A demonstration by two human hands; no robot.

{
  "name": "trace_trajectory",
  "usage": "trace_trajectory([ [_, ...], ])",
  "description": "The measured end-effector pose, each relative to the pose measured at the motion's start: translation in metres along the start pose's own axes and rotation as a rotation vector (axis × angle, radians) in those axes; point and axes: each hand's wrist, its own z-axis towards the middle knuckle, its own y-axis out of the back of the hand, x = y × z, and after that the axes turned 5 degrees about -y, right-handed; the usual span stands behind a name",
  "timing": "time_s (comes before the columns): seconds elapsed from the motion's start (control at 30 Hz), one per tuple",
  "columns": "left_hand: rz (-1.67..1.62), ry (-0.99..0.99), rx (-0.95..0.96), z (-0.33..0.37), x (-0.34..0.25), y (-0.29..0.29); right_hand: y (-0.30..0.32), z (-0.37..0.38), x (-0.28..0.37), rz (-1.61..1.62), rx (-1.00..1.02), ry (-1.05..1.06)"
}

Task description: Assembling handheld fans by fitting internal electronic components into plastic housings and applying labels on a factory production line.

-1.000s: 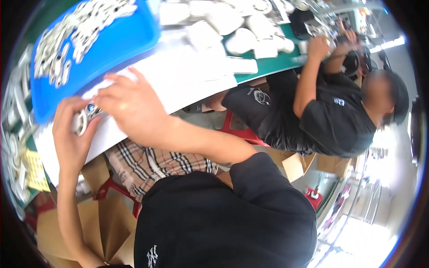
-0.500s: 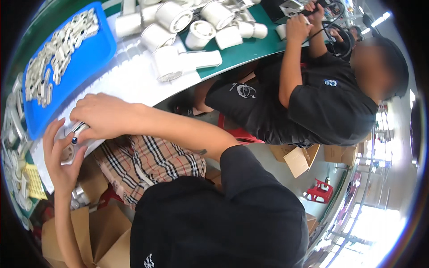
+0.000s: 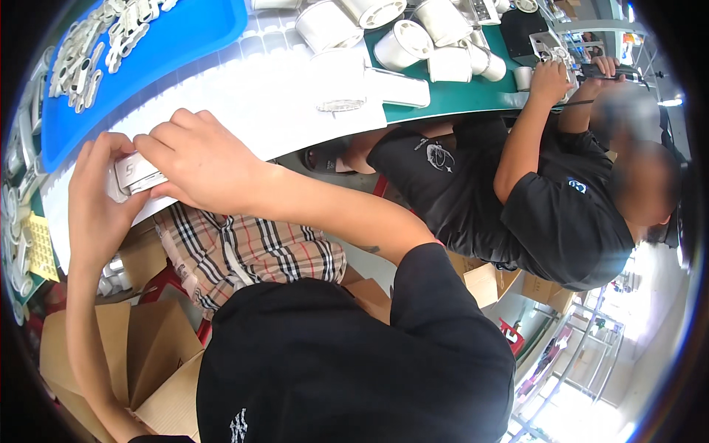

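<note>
At the near edge of the white-covered table, my two hands are closed around one small white plastic housing (image 3: 136, 171) with a flat, marked face. My left hand (image 3: 94, 203) wraps it from the left, thumb and fingers curved about its end. From the right, my right hand (image 3: 203, 159) grips it with the thumb underneath and the fingers on top. The fingers hide parts of the piece. Beyond the hands lies a blue tray (image 3: 173, 55), which bears several small whitish elongated parts (image 3: 83, 77).
White cylindrical housings (image 3: 402, 44) crowd the far side of the green tabletop (image 3: 476, 94). At the left edge are more white parts and a yellow sheet (image 3: 42, 247). An open cardboard box (image 3: 88, 340) stands below left. A co-worker (image 3: 554, 207) sits at the right, hands on other items.
The view has shifted, so the tray and cylinders sit higher in the picture. Between my hands the piece has turned: its flat white face shows where a dark round tip was visible.
</note>
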Motion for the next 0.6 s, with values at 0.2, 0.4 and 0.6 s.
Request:
trace_trajectory([
  [0.2, 0.051, -0.068, 0.013, 0.009, 0.0, 0.003, -0.002, 0.007, -0.006, 0.215, -0.044, -0.14],
  [0.4, 0.052, -0.195, -0.043, 0.002, 0.016, 0.006, -0.003, 0.009, -0.004, 0.224, -0.06, -0.049],
  [0.6, 0.064, -0.138, 0.128, 0.012, 0.007, 0.014, 0.011, 0.011, -0.002, 0.036, 0.067, 0.016],
])
